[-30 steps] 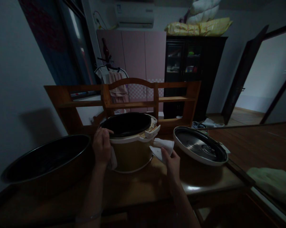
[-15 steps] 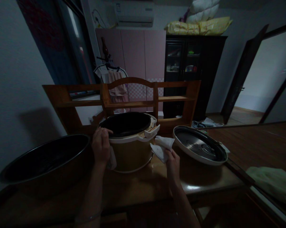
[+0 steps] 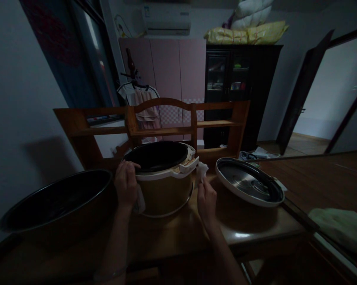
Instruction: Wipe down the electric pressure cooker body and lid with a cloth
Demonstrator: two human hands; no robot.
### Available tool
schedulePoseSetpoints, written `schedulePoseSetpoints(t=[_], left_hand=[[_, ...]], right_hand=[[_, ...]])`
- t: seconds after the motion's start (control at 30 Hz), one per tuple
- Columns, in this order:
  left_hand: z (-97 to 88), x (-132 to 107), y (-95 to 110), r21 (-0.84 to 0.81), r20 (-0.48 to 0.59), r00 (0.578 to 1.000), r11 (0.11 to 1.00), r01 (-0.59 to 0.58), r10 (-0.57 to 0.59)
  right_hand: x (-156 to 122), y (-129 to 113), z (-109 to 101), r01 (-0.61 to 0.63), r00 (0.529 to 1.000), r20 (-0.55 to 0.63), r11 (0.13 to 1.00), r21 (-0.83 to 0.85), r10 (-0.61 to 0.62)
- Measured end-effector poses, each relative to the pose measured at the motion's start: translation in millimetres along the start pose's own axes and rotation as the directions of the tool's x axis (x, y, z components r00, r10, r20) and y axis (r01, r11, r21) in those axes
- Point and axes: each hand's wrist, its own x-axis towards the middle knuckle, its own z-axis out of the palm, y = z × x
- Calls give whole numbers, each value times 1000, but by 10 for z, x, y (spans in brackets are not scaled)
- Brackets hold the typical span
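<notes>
A yellow rice cooker body with a dark inner pot stands open on the wooden desk. My left hand grips its left rim, fingers curled over the edge. My right hand is closed on a white cloth and holds it against the cooker's right side, just below the hinge. The cooker's lid lies upside down to the right, its steel inside facing up.
A large dark bowl sits at the left of the desk. A wooden shelf rack rises behind the cooker. A green cloth lies at the far right. Wardrobes and an open door stand behind.
My right hand has moved left with the white cloth, from beside the lid to the cooker's right side. The cloth is now bunched smaller. The left hand has stayed on the rim.
</notes>
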Motion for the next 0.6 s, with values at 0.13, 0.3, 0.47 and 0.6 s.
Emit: schedulePoseSetpoints(t=[0.13,0.3,0.47,0.6], left_hand=[[1,1,4,-13,-8,1000,1000,2,-2],[-2,1,7,-11,-2,1000,1000,14,-14],[-4,-5,12,-9,-2,1000,1000,27,-27],[-4,-6,11,-18,-2,999,999,33,-33]], right_hand=[[-89,-106,270,90,981,166,993,77,-102],[-361,-13,371,-34,989,151,990,138,13],[-499,197,409,-176,978,146,970,166,152],[-440,171,460,-252,964,141,940,228,225]])
